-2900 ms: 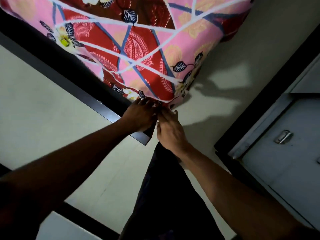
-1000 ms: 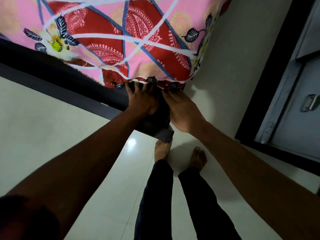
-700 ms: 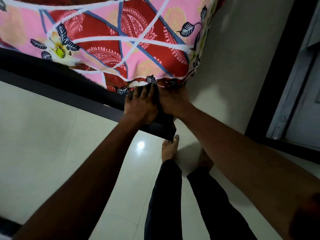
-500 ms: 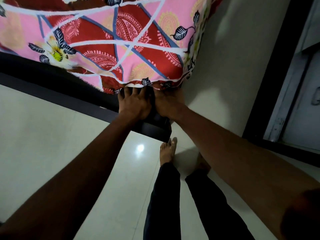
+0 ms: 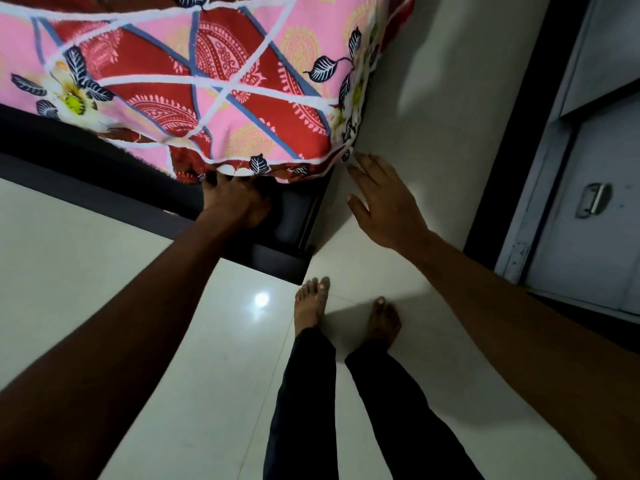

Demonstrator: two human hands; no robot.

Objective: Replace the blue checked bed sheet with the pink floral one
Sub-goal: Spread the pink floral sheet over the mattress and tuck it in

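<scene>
Over bed corner (image 5: 289,220), floral sheet (image 5: 225,98) drapes downward.

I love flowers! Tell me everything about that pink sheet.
The pink sheet is printed cloth: red paisley patches, white and blue lines, white flowers, dark leaves. It lies stretched over the bed's corner, its hem just above the dark bed frame. The left hand touches its hem; the right hand hovers beside.

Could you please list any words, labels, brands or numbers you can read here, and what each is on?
None: there is no readable text anywhere in the picture.
The pink floral sheet shows only printed flowers, leaves and paisley shapes.
The grey cupboard door and its metal handle carry no lettering.
</scene>
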